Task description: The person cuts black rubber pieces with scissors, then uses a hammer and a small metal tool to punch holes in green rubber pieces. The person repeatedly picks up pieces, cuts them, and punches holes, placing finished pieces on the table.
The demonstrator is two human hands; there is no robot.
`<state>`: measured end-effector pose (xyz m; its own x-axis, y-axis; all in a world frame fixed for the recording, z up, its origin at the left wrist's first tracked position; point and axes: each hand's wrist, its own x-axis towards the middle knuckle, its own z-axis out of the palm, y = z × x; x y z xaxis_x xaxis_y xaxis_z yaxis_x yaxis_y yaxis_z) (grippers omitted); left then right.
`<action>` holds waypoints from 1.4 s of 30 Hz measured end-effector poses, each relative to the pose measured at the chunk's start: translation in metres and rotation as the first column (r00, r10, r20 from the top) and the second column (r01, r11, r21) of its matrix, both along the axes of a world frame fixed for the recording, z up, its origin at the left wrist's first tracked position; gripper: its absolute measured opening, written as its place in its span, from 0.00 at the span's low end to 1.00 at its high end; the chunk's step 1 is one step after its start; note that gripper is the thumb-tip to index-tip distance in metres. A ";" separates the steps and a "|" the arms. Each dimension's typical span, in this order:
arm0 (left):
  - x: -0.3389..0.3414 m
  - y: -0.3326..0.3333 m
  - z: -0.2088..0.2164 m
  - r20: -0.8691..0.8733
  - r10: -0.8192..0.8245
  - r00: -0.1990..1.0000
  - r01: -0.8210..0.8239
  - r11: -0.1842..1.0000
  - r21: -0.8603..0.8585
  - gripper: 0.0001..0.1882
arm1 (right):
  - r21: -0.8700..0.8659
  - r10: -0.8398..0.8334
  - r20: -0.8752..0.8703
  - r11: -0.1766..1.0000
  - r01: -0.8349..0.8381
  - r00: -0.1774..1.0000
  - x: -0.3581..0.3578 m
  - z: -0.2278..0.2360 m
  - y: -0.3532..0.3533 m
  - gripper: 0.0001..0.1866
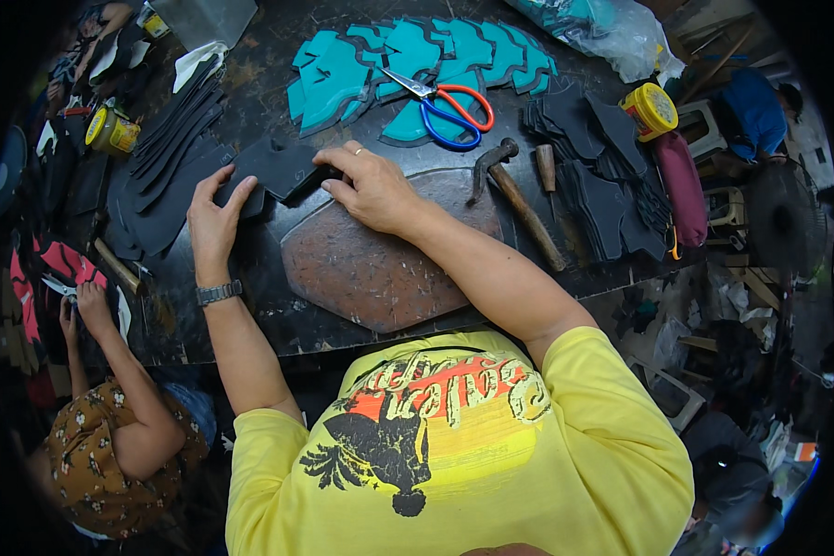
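Left hand and right hand at a black cut piece, middle of the dark table.
Near left on my feed, a co-worker's hand holds silver scissors at pink pieces; farther off lies a fan of black pieces. Left hand: thumb and forefinger spread at the cut piece's left part; I cannot tell whether it grips. The piece lies between both hands. Right hand: thumb and curled fingers pinch its right end, forearm crossing over a brown slab. Far side, I note overlapping teal pieces, red-and-blue-handled scissors lying on them. Farther right: hammer, wooden-handled awl, black stacks, yellow-lidded tub, maroon bundle.
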<state>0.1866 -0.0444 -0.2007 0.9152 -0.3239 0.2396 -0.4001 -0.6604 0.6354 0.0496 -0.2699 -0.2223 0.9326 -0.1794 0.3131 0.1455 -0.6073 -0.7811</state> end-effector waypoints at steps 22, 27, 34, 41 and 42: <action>-0.016 -0.025 0.000 0.462 -0.026 0.886 0.223 0.899 -0.377 0.05 | -0.623 -0.385 -0.245 0.766 0.160 0.890 -0.022 0.028 -0.136 0.29; -0.020 -0.033 -0.001 0.509 -0.052 0.859 0.270 0.892 -0.363 0.05 | -0.620 -0.367 -0.271 0.774 0.130 0.890 -0.013 0.022 -0.143 0.33; -0.032 -0.060 0.029 0.554 -0.206 0.807 0.407 0.873 -0.268 0.05 | -0.517 -0.345 -0.324 0.844 0.140 0.881 -0.010 0.030 -0.155 0.32; -0.048 -0.126 0.039 0.239 -0.615 0.751 0.635 0.772 -0.007 0.12 | -0.101 -0.371 -0.235 0.928 0.358 0.898 -0.023 0.052 -0.167 0.36; -0.050 -0.138 0.035 0.158 -0.629 0.761 0.627 0.776 0.065 0.15 | 0.155 -0.295 -0.230 0.930 0.334 0.928 -0.030 0.055 -0.164 0.36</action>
<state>0.1363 -0.1821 -0.1659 0.4544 -0.8148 0.3600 -0.8229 -0.2293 0.5199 0.0195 -0.4339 -0.1670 0.8579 -0.5104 0.0586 -0.1993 -0.4357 -0.8778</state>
